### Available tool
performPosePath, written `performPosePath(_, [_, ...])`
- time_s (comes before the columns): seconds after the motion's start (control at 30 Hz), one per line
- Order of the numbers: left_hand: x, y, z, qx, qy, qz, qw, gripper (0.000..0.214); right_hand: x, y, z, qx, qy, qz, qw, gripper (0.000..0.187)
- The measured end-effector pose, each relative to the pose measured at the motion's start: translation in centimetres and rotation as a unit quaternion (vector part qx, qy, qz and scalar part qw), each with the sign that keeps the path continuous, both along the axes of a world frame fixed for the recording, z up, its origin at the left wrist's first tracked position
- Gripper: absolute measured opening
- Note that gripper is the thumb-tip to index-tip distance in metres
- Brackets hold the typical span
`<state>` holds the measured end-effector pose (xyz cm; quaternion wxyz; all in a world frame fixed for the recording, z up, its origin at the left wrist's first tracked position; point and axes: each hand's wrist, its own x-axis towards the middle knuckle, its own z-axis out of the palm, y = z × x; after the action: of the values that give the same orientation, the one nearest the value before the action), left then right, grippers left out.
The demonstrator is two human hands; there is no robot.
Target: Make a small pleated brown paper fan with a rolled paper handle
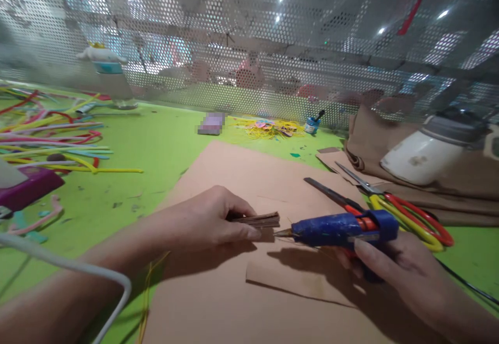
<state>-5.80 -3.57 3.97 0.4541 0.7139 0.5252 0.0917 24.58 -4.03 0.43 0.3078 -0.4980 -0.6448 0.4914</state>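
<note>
Between the thumb and fingers of my left hand (212,216) is a small stack of brown paper strips (268,220), its cut ends facing right. My right hand (405,266) is wrapped round a blue hot glue gun (327,231), whose metal nozzle points left, close to the ends of the stack. I cannot tell whether the nozzle touches them. Below both hands lies a large brown paper sheet (202,302). A loose strip of brown paper (288,281) rests on it, under the glue gun.
Scissors with red and yellow handles (405,214) and a dark-bladed cutter (327,190) lie right. Behind them, a white jug (421,151) rests on folded brown material (362,146). Colourful pipe cleaners (58,136) cover the left. A grey cable (78,263) arches near my left arm.
</note>
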Motion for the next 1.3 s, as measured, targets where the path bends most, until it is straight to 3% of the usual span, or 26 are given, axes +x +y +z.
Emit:
performPosePath(0.23, [0.0, -0.5, 0.5, 0.179, 0.073, -0.093, 0.977, 0.035, 0.7, 1.1, -0.3, 0.128, -0.072, 0.065, 0.987, 0.039])
performPosePath(0.37, [0.3, -0.8, 0.3, 0.237, 0.093, -0.113, 0.960, 0.034, 0.5, 1.2, 0.1, 0.149, -0.086, 0.055, 0.984, 0.041])
performPosePath(0.57, [0.7, -1.0, 0.0, 0.241, 0.106, -0.115, 0.958, 0.029, 0.2, 1.3, 0.2, 0.156, -0.098, 0.054, 0.981, 0.039])
performPosePath(0.97, [0.9, -1.2, -0.3, 0.274, 0.107, -0.111, 0.949, 0.026, 1.3, 1.1, -0.2, 0.074, -0.084, 0.080, 0.991, 0.035])
performPosePath(1.3, [1.1, -1.4, -0.3, 0.278, 0.089, -0.093, 0.952, 0.024, 0.2, 1.0, 0.4, 0.145, -0.097, 0.070, 0.982, 0.029])
